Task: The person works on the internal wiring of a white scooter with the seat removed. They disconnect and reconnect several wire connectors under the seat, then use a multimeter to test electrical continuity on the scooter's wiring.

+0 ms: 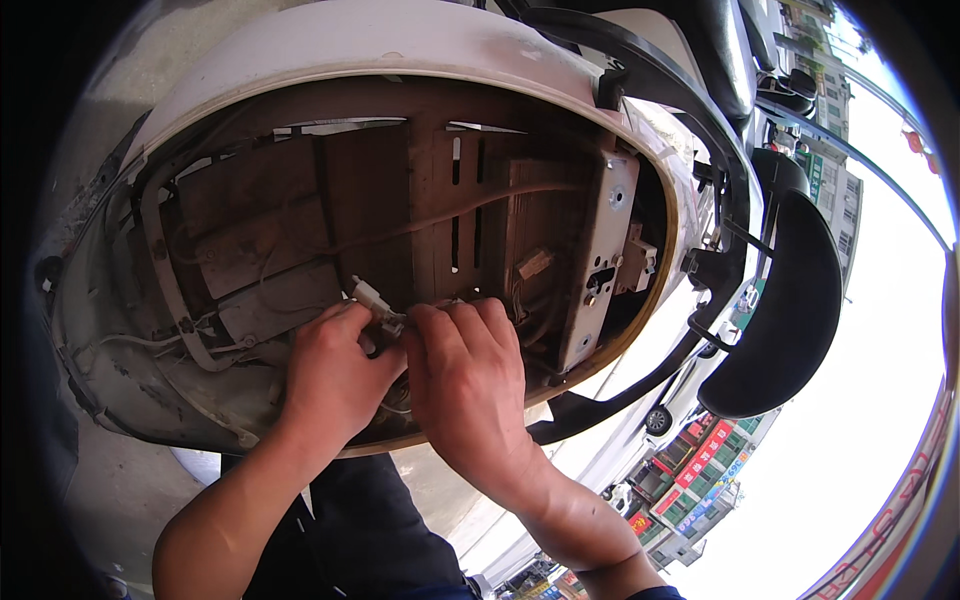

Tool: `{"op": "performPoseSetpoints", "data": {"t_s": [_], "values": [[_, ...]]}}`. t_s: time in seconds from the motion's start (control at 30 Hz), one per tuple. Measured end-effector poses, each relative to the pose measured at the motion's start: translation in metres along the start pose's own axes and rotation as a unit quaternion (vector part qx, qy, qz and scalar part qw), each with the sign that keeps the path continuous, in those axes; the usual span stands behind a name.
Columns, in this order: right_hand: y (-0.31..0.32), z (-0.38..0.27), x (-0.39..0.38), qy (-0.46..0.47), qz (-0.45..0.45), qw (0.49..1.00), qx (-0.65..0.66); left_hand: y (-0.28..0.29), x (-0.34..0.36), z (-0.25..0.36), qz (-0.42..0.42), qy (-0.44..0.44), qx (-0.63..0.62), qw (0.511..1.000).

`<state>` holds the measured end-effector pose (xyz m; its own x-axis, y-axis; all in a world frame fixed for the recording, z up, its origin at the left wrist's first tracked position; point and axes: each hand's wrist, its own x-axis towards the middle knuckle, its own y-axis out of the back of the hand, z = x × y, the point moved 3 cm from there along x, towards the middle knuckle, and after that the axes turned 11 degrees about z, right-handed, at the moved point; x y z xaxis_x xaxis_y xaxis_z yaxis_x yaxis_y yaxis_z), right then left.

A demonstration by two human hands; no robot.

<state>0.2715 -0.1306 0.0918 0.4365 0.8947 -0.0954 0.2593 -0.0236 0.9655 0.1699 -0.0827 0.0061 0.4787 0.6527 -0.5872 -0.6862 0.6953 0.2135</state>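
Note:
Inside the open, dusty body compartment of a scooter (205,60), a white plastic connector (372,298) sticks up between my hands. My left hand (335,380) is closed, thumb and fingers around the connector's lower part. My right hand (465,390) is closed beside it, fingertips curled down at the connector and wiring; what they grip is hidden. A long cable (450,205) crosses the brown inner panels above my hands. A metal bracket (600,250) with bolts stands to the right, and rectangular boxes (245,170) lie at the left.
A black curved rail (665,70) and a padded black backrest (775,310) flank the compartment on the right. My dark-clothed legs (370,505) are below. Pavement (120,480), a parked white car (672,395) and street buildings with signs (700,460) show beyond.

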Motion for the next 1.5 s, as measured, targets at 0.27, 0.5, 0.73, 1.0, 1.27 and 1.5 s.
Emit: {"op": "performPoseSetpoints", "data": {"t_s": [0.27,0.5,0.73,1.0,1.27,1.5], "values": [[0.037,-0.017,-0.071,-0.014,-0.042,0.991,0.124,0.001,0.03,-0.017,-0.024,0.056,-0.112,0.992],[0.052,0.012,-0.088,-0.05,-0.035,0.99,0.127,0.001,0.039,0.004,-0.026,0.063,-0.147,0.987],[0.052,0.022,-0.088,-0.04,-0.038,0.987,0.15,-0.011,0.043,-0.006,-0.006,0.077,-0.213,0.974],[0.059,0.023,-0.041,-0.061,-0.022,0.981,0.184,-0.004,0.009,-0.01,0.063,0.003,-0.161,0.985],[0.032,0.015,0.007,-0.006,-0.087,0.987,0.135,0.006,-0.018,0.002,0.106,-0.172,-0.125,0.971],[0.017,0.009,0.023,-0.197,-0.183,0.941,0.207,0.008,-0.017,0.0,0.093,-0.16,-0.129,0.974]]}}
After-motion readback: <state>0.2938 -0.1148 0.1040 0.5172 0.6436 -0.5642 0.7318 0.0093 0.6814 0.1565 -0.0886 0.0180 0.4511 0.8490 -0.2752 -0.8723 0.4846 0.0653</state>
